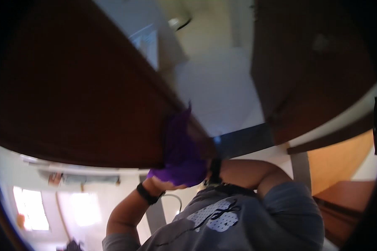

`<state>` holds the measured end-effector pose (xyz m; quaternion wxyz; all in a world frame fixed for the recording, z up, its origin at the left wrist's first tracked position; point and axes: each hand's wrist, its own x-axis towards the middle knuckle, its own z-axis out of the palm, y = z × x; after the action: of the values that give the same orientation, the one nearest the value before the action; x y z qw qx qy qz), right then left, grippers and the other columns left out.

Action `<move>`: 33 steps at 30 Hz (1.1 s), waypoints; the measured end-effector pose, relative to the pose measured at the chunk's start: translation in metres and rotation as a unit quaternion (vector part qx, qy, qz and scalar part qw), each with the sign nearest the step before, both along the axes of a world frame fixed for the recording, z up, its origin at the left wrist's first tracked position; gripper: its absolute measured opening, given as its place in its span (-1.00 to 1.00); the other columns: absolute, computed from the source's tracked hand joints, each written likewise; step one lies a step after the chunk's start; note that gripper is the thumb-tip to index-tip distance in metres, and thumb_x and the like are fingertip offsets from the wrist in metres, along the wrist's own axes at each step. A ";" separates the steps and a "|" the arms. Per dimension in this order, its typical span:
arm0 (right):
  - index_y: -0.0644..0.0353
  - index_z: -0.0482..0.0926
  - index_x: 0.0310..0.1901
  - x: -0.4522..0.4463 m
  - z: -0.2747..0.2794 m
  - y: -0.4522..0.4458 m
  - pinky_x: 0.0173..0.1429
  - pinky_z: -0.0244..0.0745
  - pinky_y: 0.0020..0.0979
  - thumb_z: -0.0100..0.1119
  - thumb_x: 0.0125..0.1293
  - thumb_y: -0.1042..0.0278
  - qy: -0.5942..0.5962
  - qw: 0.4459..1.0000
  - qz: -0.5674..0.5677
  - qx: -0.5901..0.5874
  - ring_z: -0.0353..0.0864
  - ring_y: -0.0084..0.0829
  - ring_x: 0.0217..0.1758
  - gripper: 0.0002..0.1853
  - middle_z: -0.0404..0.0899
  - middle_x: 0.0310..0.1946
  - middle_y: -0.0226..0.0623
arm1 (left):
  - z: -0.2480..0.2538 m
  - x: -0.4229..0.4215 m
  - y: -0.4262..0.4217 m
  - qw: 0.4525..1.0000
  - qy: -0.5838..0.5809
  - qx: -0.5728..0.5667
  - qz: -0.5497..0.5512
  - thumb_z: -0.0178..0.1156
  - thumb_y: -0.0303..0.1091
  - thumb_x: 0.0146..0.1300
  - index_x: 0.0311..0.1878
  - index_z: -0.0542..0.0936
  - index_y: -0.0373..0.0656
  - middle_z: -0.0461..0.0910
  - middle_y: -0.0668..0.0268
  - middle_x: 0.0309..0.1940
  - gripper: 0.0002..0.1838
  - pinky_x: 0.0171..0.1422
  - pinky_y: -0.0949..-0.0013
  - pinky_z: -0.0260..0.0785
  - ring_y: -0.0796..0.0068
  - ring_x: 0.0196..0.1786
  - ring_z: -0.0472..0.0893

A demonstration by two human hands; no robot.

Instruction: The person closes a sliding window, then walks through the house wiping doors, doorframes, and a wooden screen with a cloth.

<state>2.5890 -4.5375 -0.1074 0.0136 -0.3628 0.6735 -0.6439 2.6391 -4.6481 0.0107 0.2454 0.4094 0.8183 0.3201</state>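
A purple cloth (pixel 182 154) lies bunched against the lower edge of a dark brown door panel (pixel 83 92). My left hand (pixel 162 184), with a black band on its wrist, is closed on the lower left part of the cloth, which covers most of the fingers. From the right, my other forearm reaches to the door's edge, a black band at its wrist. My right hand (pixel 198 136) is dim and blurred beside the cloth, and its fingers cannot be made out.
Beyond the doorway is a pale floor (pixel 218 88) with a whitish object (pixel 146 46) at its left. Another dark brown panel (pixel 318 71) stands at the right. Bright windows (pixel 31 209) show at the lower left, and an orange-brown surface (pixel 339 163) at the lower right.
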 end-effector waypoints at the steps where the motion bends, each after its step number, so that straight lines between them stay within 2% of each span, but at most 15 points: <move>1: 0.12 0.43 0.19 -0.027 -0.003 -0.030 0.40 0.22 -0.24 0.04 0.35 0.13 -0.006 1.000 0.010 0.007 0.37 -0.20 0.31 -0.56 0.47 0.17 -0.15 | -0.009 -0.056 -0.054 0.981 0.182 -0.009 -0.063 -0.18 0.06 0.43 0.34 0.32 -0.14 0.40 0.20 0.27 -0.42 0.44 0.12 0.22 0.24 0.31 0.42; 2: 0.11 0.43 0.19 -0.029 -0.007 -0.034 0.40 0.22 -0.24 0.04 0.35 0.12 -0.010 1.000 0.017 0.011 0.37 -0.20 0.31 -0.57 0.47 0.17 -0.16 | -0.002 -0.053 -0.048 0.865 0.487 -0.039 -0.117 -0.11 0.04 0.41 0.26 0.42 -0.14 0.49 0.23 0.19 -0.46 0.43 0.16 0.25 0.27 0.25 0.48; 3: 0.11 0.43 0.19 -0.035 -0.009 -0.034 0.40 0.22 -0.24 0.04 0.35 0.12 -0.016 0.999 0.020 0.020 0.37 -0.20 0.31 -0.57 0.47 0.17 -0.16 | 0.001 -0.063 -0.041 0.652 0.743 -0.046 -0.145 -0.04 0.02 0.38 0.18 0.52 -0.15 0.57 0.26 0.10 -0.50 0.41 0.21 0.27 0.30 0.19 0.55; 6: 0.10 0.44 0.18 -0.010 -0.021 -0.016 0.40 0.22 -0.24 0.03 0.36 0.11 -0.048 0.998 0.023 0.045 0.37 -0.22 0.31 -0.57 0.47 0.17 -0.17 | -0.004 -0.050 -0.033 0.763 0.633 0.043 -0.122 0.08 -0.01 0.29 -0.03 0.64 -0.09 0.63 0.29 -0.03 -0.61 0.27 0.25 0.38 0.35 0.07 0.61; 9: 0.09 0.44 0.18 0.007 -0.036 0.001 0.40 0.22 -0.25 0.02 0.37 0.09 -0.083 0.994 0.009 0.072 0.37 -0.23 0.31 -0.58 0.47 0.17 -0.18 | -0.042 -0.038 -0.045 0.849 0.509 0.049 -0.131 0.22 -0.03 0.15 -0.20 0.66 -0.05 0.65 0.28 -0.14 -0.69 0.07 0.26 0.42 0.33 -0.07 0.63; 12: 0.08 0.45 0.17 0.027 -0.050 0.025 0.40 0.22 -0.25 0.02 0.38 0.08 -0.127 0.987 -0.021 0.094 0.36 -0.24 0.32 -0.58 0.47 0.18 -0.19 | -0.048 -0.047 -0.029 0.885 0.432 0.151 -0.080 0.32 0.03 0.04 -0.22 0.65 0.04 0.64 0.48 -0.28 -0.66 -0.17 0.41 0.35 0.46 -0.25 0.59; 15: 0.07 0.45 0.17 0.043 -0.060 0.056 0.40 0.22 -0.26 0.01 0.38 0.07 -0.159 0.978 -0.068 0.112 0.36 -0.25 0.32 -0.59 0.47 0.18 -0.20 | -0.056 -0.059 -0.013 0.917 0.358 0.146 -0.097 0.33 0.01 0.03 -0.20 0.64 0.02 0.62 0.43 -0.29 -0.65 -0.21 0.37 0.32 0.43 -0.28 0.58; 19: 0.06 0.46 0.16 0.062 -0.069 0.102 0.40 0.22 -0.26 0.00 0.39 0.05 -0.168 0.968 -0.136 0.128 0.36 -0.26 0.32 -0.59 0.47 0.18 -0.22 | -0.063 -0.064 0.045 0.912 0.321 0.237 -0.096 0.31 -0.05 0.04 -0.10 0.59 -0.09 0.61 0.33 -0.27 -0.59 -0.21 0.28 0.32 0.33 -0.29 0.58; 23: 0.05 0.47 0.16 0.073 -0.056 0.169 0.39 0.23 -0.27 -0.01 0.41 0.03 -0.165 0.945 -0.223 0.172 0.36 -0.28 0.32 -0.59 0.47 0.19 -0.23 | -0.050 -0.067 0.128 0.882 0.281 0.353 -0.136 0.36 -0.24 -0.02 -0.07 0.57 -0.19 0.63 0.25 -0.22 -0.58 -0.22 0.26 0.36 0.28 -0.24 0.60; 24: 0.05 0.48 0.14 0.080 -0.029 0.189 0.38 0.24 -0.26 0.00 0.40 0.04 -0.190 0.928 -0.237 0.215 0.36 -0.28 0.32 -0.61 0.46 0.19 -0.22 | -0.041 -0.067 0.148 0.879 0.276 0.358 -0.150 0.35 -0.35 -0.02 -0.06 0.57 -0.23 0.62 0.18 -0.16 -0.59 -0.17 0.25 0.42 0.24 -0.20 0.61; 26: 0.04 0.50 0.13 0.096 0.005 0.230 0.35 0.27 -0.25 0.04 0.40 0.09 -0.221 0.903 -0.263 0.259 0.38 -0.28 0.31 -0.64 0.46 0.19 -0.22 | -0.026 -0.065 0.193 0.866 0.245 0.399 -0.176 0.33 -0.38 -0.01 -0.04 0.56 -0.24 0.61 0.13 -0.08 -0.59 -0.10 0.25 0.44 0.20 -0.16 0.62; 29: 0.11 0.52 0.09 0.106 0.000 0.275 0.14 0.45 -0.30 0.10 0.39 0.22 -0.173 0.900 -0.387 0.103 0.55 -0.34 0.09 -0.70 0.58 0.00 -0.25 | -0.022 -0.067 0.244 0.851 0.208 0.423 -0.229 0.33 -0.40 -0.02 0.05 0.51 -0.25 0.54 0.07 0.09 -0.51 0.03 0.21 0.46 0.11 -0.04 0.60; 31: 0.16 0.53 0.06 0.106 0.036 0.289 0.03 0.52 -0.33 0.12 0.39 0.26 -0.228 0.868 -0.441 -0.006 0.61 -0.36 -0.04 -0.72 0.63 -0.12 -0.26 | -0.023 -0.071 0.269 0.840 0.208 0.440 -0.239 0.34 -0.41 -0.03 0.08 0.49 -0.23 0.53 0.07 0.12 -0.48 0.04 0.18 0.46 0.09 -0.01 0.59; 32: 0.22 0.54 0.02 0.102 0.055 0.293 -0.06 0.55 -0.35 0.10 0.40 0.27 -0.192 0.858 -0.477 0.005 0.62 -0.39 -0.15 -0.74 0.64 -0.21 -0.29 | -0.025 -0.078 0.276 0.836 0.204 0.457 -0.227 0.34 -0.40 -0.01 0.10 0.46 -0.18 0.55 0.09 0.08 -0.46 0.00 0.16 0.46 0.08 -0.01 0.58; 33: 0.23 0.54 0.01 0.100 0.062 0.302 -0.05 0.54 -0.36 0.10 0.40 0.27 -0.204 0.847 -0.491 -0.012 0.61 -0.40 -0.13 -0.74 0.63 -0.19 -0.29 | -0.031 -0.087 0.279 0.844 0.193 0.452 -0.216 0.33 -0.38 0.00 0.06 0.48 -0.16 0.56 0.11 0.04 -0.50 -0.03 0.16 0.46 0.08 -0.03 0.59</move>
<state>2.6890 -4.2352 -0.0451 -0.1716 0.1551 0.7376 -0.6344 2.5525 -4.3695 -0.0202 -0.0669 0.6950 0.5047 0.5077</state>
